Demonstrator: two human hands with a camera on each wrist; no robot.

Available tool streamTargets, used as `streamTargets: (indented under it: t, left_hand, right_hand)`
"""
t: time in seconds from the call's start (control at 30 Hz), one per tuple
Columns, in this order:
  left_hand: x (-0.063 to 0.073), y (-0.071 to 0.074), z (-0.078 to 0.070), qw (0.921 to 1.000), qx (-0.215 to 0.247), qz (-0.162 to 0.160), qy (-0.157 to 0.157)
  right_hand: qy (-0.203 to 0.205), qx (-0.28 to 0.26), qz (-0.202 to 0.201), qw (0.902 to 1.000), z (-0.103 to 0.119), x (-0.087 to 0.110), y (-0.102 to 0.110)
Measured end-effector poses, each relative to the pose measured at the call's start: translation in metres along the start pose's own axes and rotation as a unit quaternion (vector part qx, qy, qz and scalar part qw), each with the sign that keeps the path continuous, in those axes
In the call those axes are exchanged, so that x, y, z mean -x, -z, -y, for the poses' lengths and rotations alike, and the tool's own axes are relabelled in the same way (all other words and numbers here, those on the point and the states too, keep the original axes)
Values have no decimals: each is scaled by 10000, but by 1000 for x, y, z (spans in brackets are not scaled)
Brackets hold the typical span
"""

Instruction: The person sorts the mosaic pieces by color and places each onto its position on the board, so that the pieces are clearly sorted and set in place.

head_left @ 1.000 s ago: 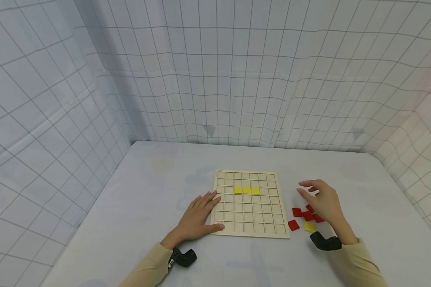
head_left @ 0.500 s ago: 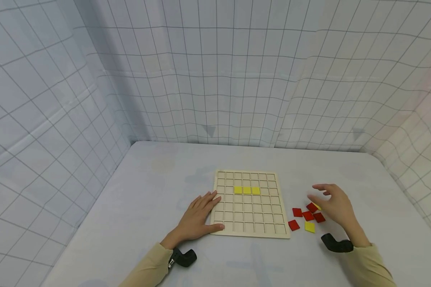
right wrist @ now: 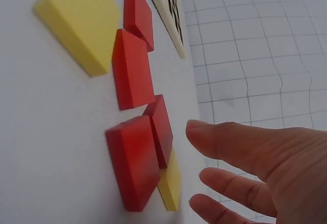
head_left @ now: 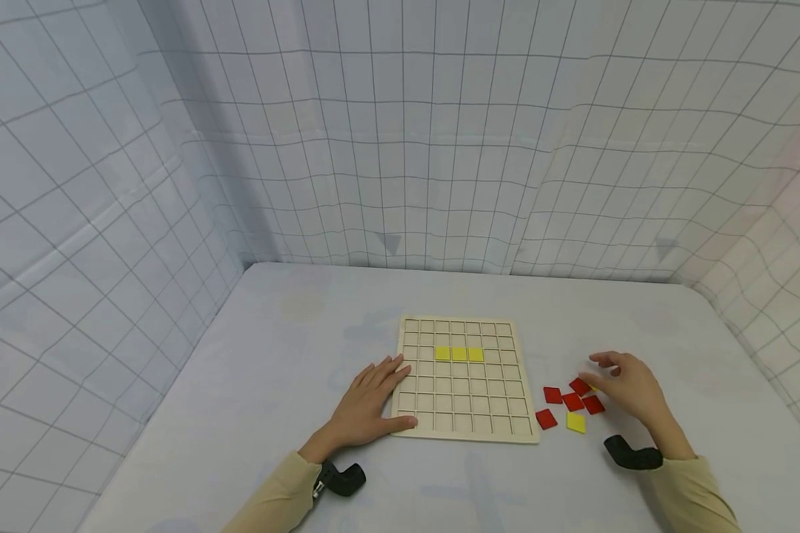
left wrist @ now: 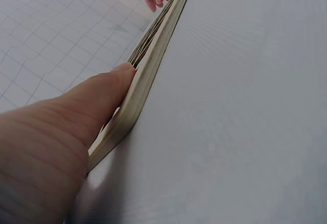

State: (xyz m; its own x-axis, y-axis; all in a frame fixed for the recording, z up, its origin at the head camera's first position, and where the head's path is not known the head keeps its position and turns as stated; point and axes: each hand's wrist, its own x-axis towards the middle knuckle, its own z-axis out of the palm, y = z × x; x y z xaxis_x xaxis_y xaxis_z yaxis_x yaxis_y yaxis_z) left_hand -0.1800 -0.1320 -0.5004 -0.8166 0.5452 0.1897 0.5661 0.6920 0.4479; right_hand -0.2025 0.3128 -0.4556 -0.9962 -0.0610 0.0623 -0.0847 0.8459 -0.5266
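Observation:
My left hand [head_left: 360, 409] lies with fingers spread on the left edge of a pale wooden grid board [head_left: 463, 403]. In the left wrist view its thumb [left wrist: 102, 93] presses on the board's rim. Three yellow square tiles [head_left: 459, 354] sit side by side in one row of the grid. To the right of the board, my right hand [head_left: 632, 385] hovers by a loose group of red square tiles [head_left: 573, 402], thumb and fingers apart and holding nothing. Closest to it are a red tile [right wrist: 134, 162] and a partly covered yellow tile [right wrist: 171, 185].
Another loose yellow tile [head_left: 576, 423] lies at the near side of the red ones. The white table [head_left: 293, 318] is bounded by grid-patterned cloth [head_left: 453, 148] at the back and sides. A black wrist device [head_left: 345, 480] is strapped to each arm.
My right hand has moved rightward and nearer to me, lowering toward the loose tiles. A yellow tile behind the red ones came into sight. The left hand stays put.

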Motion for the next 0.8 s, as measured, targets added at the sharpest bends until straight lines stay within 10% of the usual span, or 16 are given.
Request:
streamTargets:
  t: [0.8]
  left_hand:
    - [0, 2, -3, 10000, 18, -41, -31]
  right_hand:
    - [-187, -20, 70, 9998, -11, -3, -2]
